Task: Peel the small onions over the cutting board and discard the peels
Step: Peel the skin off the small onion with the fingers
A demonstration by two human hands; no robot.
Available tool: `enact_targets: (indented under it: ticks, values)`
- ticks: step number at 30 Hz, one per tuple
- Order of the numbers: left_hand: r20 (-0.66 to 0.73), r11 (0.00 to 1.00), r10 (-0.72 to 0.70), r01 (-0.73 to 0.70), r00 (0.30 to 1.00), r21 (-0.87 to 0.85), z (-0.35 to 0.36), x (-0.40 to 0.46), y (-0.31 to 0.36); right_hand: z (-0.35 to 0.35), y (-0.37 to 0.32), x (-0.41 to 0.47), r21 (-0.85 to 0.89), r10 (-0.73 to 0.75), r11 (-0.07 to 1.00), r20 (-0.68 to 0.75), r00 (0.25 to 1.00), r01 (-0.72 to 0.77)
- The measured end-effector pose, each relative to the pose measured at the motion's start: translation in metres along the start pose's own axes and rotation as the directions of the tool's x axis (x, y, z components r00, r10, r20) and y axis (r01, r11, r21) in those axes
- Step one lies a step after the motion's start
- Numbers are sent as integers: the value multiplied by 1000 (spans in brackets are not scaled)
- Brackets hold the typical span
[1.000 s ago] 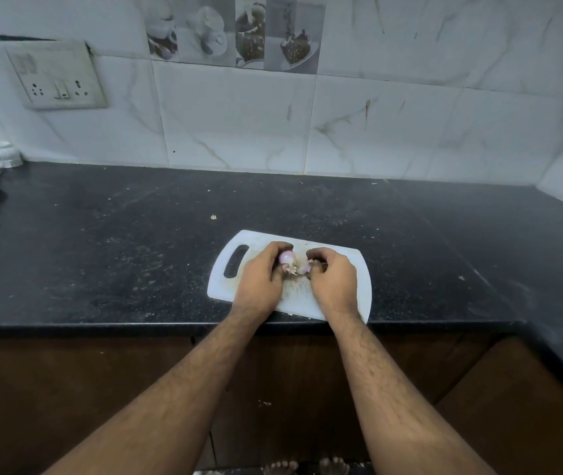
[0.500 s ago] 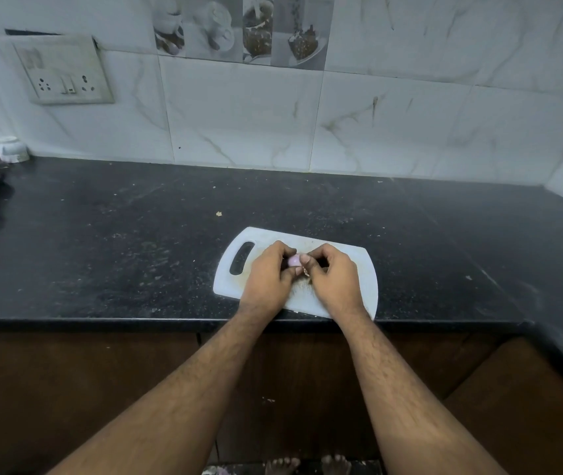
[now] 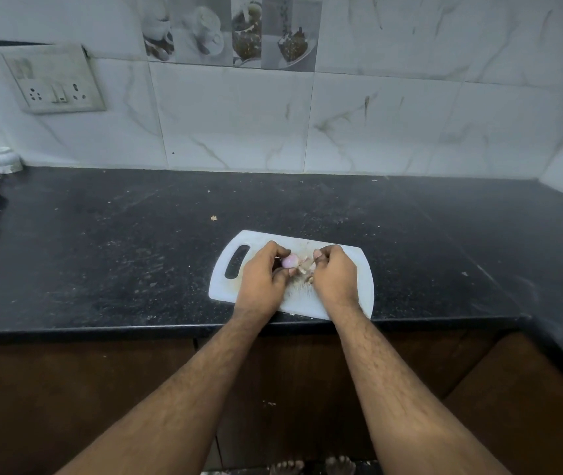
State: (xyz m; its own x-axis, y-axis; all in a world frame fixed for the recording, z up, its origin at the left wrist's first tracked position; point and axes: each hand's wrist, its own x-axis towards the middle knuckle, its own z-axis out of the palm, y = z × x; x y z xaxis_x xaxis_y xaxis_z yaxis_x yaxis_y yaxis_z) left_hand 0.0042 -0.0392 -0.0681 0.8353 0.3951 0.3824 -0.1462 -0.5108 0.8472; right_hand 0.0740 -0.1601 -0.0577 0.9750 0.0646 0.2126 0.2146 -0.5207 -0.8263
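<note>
Left hand (image 3: 262, 278) grip pinching small onion (image 3: 289, 260) above cutting board (image 3: 228, 289). Right hand (image 3: 336, 277) pinching peel (image 3: 307, 267). Risk: slick onion slips out, peel scraps scatter onto tabletop (image 3: 102, 252).

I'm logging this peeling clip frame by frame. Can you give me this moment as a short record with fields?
setting: black countertop, marble-tiled wall
board: white cutting board, handle slot on its left
left hand: holds small pinkish onion
right hand: pinching peel beside the onion
scraps: peel bits on board between the hands
left edge: small white bowls
</note>
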Motion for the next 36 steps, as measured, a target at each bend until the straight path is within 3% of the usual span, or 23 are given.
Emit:
enact_targets:
  ticks: [4,7,19,25,32,36]
  values:
    - [-7,999,-27,27,1000,-18,1,2,1,-3,3,-7,84,-140,987,47,989,136]
    - [-17,998,-59,58,998,-31,2,3,1,-6,-2,-12,171,-164,974,70,984,150]
    - [-30,999,-41,40,999,-36,0,1,2,-2,-2,-8,71,-156,987,154,976,146]
    - [-43,986,-74,67,996,-153,-5,0,5,-1,-2,-8,0,-178,983,213,961,182]
    - [-10,998,-52,51,999,-37,-3,1,2,-2,-1,-7,44,-229,973,294,928,226]
    - [-65,998,-15,19,998,65,-1,3,3,-2,0,-7,60,-168,985,218,961,159]
